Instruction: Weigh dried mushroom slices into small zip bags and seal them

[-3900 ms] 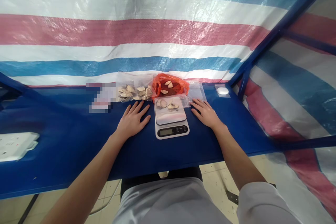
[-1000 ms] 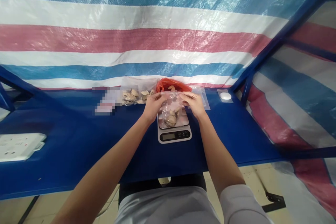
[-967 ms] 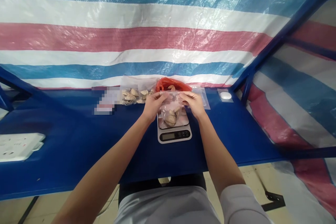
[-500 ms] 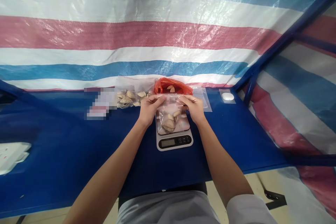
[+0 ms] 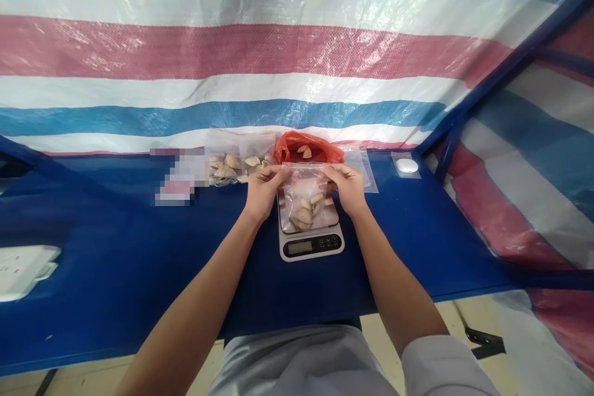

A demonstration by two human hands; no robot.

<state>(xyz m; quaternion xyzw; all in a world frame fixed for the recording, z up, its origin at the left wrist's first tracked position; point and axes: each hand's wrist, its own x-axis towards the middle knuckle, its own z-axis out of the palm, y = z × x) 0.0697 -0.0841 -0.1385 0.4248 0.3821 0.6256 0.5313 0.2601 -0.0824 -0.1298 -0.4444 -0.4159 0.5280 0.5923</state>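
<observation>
Both my hands pinch the top edge of a clear zip bag (image 5: 304,189), one at each corner. My left hand (image 5: 264,189) is closed on its left corner, my right hand (image 5: 347,185) on its right. Several pale brown slices (image 5: 304,216), woody or dried-root in look, lie in the bottom of the bag. The bag hangs over a white digital kitchen scale (image 5: 283,250) with a shiny plate; whether it rests on the plate I cannot tell. Behind my hands, a red plastic bag (image 5: 331,151) gapes with more slices (image 5: 305,151) in it.
Two filled clear bags (image 5: 225,167) of slices stand left of the red bag. Flat clear bags (image 5: 369,176) lie to its right. A white oval object (image 5: 407,166) sits farther right, a white power strip (image 5: 25,269) at the left edge. Striped sheeting (image 5: 232,49) hangs behind the blue table (image 5: 139,284).
The view has shifted slightly. Both hands keep their hold on the zip bag, whose top edge now looks straighter and more stretched between them.
</observation>
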